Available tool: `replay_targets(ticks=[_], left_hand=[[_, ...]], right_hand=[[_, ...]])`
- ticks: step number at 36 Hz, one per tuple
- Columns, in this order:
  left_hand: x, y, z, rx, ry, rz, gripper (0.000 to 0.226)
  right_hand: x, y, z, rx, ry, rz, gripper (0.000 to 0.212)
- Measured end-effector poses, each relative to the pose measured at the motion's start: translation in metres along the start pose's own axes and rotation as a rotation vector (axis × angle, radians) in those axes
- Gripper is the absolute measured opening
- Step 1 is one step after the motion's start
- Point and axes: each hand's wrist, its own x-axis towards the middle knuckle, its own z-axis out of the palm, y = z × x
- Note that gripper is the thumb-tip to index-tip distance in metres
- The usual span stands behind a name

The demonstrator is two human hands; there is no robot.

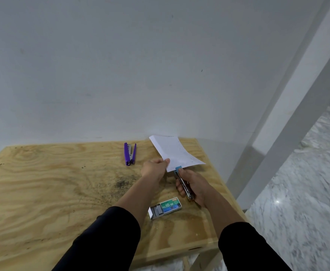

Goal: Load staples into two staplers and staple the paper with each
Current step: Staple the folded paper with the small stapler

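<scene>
The blue stapler (182, 181) sits right of the frame's centre, wrapped in the right hand (194, 185), fingers curled tight around its metal body. Its long axis runs diagonally, from the hinge end at lower right, near the heel of the hand, up to the blue-capped nose at upper left. That nose meets the lower edge of the paper (177, 152); whether the sheet lies between the stapler's arms cannot be told.

The paper is lifted off the table (42, 192), slanting from the nose toward the upper part of the frame, its surface slightly curved. The left hand (154, 169) pinches the sheet's lower left corner between thumb and fingers, just beside the stapler's nose.

Below the two hands, between the forearms, lies the staple box (166, 209), its tray slid out to the left with grey staple strips showing. To the upper left of the hands, well apart, the purple stapler (130, 154) lies on the plywood with its arms swung apart, hinge toward the bottom of the frame. Dark sleeves (105, 241) cover both forearms at the lower edge. A pale wall (121, 65) fills the upper half.
</scene>
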Motion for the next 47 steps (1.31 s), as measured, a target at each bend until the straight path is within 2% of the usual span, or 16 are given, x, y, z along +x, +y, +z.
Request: replay_targets(ticks=[7,14,27,40,44,47], left_hand=[[-0.0028,-0.0004,-0.0010,-0.019,-0.010,0.006,0.032],[-0.0016,-0.0031,0.0028,0.042,0.011,0.045,0.032],[-0.0014,-0.0027,0.0018,0.056,0.018,0.061,0.038],[-0.0025,0.0004,0.0014,-0.015,0.002,0.011,0.036],[-0.0016,0.0008,0.0004,-0.053,0.000,-0.006,0.032],[-0.0004,0.0000,0.0000,-0.073,-0.002,-0.011,0.021]], right_hand=[[-0.0043,-0.0014,0.0011,-0.042,0.009,-0.023,0.037],[-0.0035,-0.0012,-0.0016,0.043,-0.043,0.013,0.043],[0.0008,-0.0023,-0.0027,0.064,-0.067,0.060,0.043],[0.0031,0.0000,-0.0019,0.077,-0.041,0.025,0.042],[0.0024,-0.0007,-0.0027,0.129,-0.047,0.049,0.047],[0.0017,-0.0007,-0.0037,0.186,-0.053,0.097,0.056]])
